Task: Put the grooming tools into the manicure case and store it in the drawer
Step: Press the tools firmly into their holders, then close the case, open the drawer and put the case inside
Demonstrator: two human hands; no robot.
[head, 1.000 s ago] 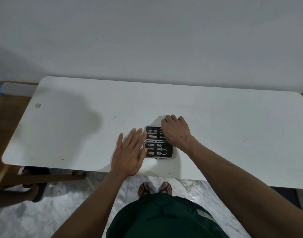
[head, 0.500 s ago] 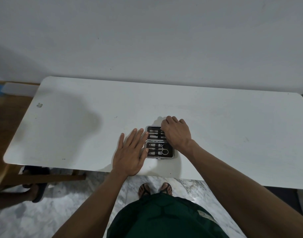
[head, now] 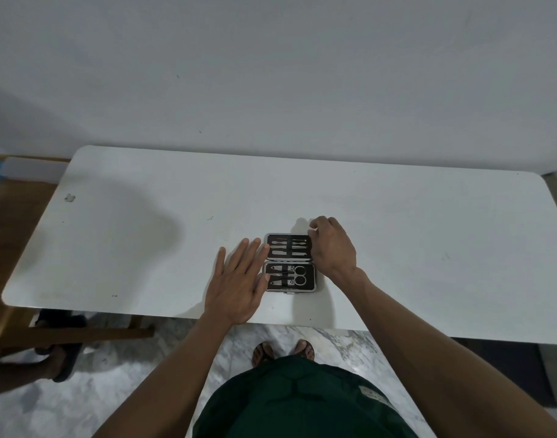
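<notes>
The manicure case (head: 289, 263) lies open and flat on the white table (head: 397, 235), near its front edge. Its far half holds several slim metal tools (head: 288, 246); its near half holds clippers and small scissors (head: 288, 275). My left hand (head: 236, 281) rests flat on the table with fingers spread, its fingertips touching the case's left edge. My right hand (head: 332, 245) is at the far right corner of the case, fingers curled at the rim of the far half. No drawer is in view.
A white wall rises right behind the table. A wooden frame (head: 81, 333) and another person's sandalled foot (head: 60, 358) are at the lower left on the marble floor. My own feet stand below the table's front edge.
My right hand has slid off the far half of the case to its right corner, uncovering the tools there. My left hand has stayed in place.
</notes>
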